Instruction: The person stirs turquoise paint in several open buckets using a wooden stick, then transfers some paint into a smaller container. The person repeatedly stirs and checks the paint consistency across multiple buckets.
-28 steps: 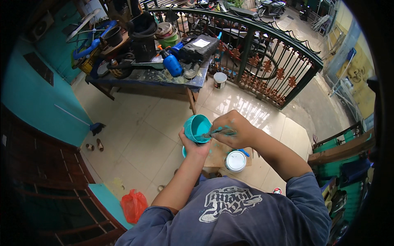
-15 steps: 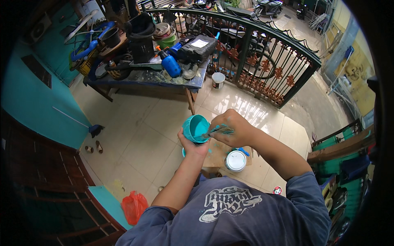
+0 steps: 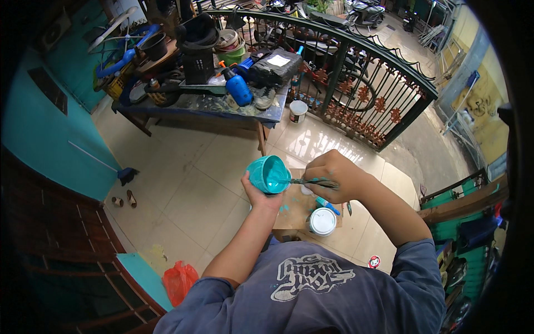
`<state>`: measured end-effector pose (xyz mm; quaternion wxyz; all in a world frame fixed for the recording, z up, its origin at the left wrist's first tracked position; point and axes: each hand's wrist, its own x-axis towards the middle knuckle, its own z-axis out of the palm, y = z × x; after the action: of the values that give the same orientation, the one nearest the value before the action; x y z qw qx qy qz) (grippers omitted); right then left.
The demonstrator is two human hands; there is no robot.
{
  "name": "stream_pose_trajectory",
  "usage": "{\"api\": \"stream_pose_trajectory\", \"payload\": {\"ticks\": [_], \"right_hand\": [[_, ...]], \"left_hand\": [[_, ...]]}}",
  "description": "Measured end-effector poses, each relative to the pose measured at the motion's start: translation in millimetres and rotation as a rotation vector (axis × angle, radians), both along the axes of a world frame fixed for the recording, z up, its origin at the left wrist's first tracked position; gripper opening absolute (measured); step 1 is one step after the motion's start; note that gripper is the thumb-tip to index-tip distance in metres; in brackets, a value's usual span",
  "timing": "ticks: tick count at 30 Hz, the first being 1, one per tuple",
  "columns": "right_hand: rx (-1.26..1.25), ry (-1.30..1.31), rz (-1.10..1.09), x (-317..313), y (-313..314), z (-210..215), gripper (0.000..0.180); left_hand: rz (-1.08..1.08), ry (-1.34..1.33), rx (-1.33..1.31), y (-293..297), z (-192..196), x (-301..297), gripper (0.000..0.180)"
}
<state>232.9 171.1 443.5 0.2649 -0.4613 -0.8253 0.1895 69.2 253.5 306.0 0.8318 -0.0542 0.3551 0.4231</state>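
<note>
My left hand (image 3: 260,198) is wrapped round the underside of a turquoise, bowl-like pot (image 3: 256,173), tilted so that its mouth faces right. Wet turquoise paint (image 3: 276,179) coats the inside. Held in a closed grip, my right hand (image 3: 340,173) has a thin, frayed, paint-flecked stick-like bundle (image 3: 315,182). Its tip reaches the pot's right rim. Below my hands a piece of brown cardboard (image 3: 290,220) with turquoise spots lies on the floor. On it are a white-lidded tub (image 3: 322,221) and a blue-handled brush (image 3: 329,206).
Ahead on the left stands a cluttered table (image 3: 189,107) bearing a blue spray bottle (image 3: 239,90). A white bucket (image 3: 298,113) sits by the dark metal gate (image 3: 356,83). To the left are a broom (image 3: 127,176), sandals (image 3: 131,199) and a red plastic bag (image 3: 181,283).
My right hand has moved right, drawing the stick-like bundle from inside the pot out to its rim. The pot stays in my left hand at nearly the same place.
</note>
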Motion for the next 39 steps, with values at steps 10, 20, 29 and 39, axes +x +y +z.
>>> {"api": "stream_pose_trajectory", "payload": {"ticks": [10, 20, 29, 39], "right_hand": [[0.206, -0.269, 0.017, -43, 46, 10, 0.017], [0.092, 0.058, -0.124, -94, 67, -6, 0.014], [0.144, -0.167, -0.336, -126, 99, -27, 0.022], [0.185, 0.043, -0.362, -157, 120, -40, 0.013]], "left_hand": [[-0.092, -0.086, 0.012, 53, -12, -33, 0.063], [-0.127, -0.104, -0.008, 112, -24, -66, 0.062], [-0.288, -0.123, -0.009, 132, -26, -79, 0.058], [-0.335, -0.079, -0.058, 142, -32, -93, 0.053]]}}
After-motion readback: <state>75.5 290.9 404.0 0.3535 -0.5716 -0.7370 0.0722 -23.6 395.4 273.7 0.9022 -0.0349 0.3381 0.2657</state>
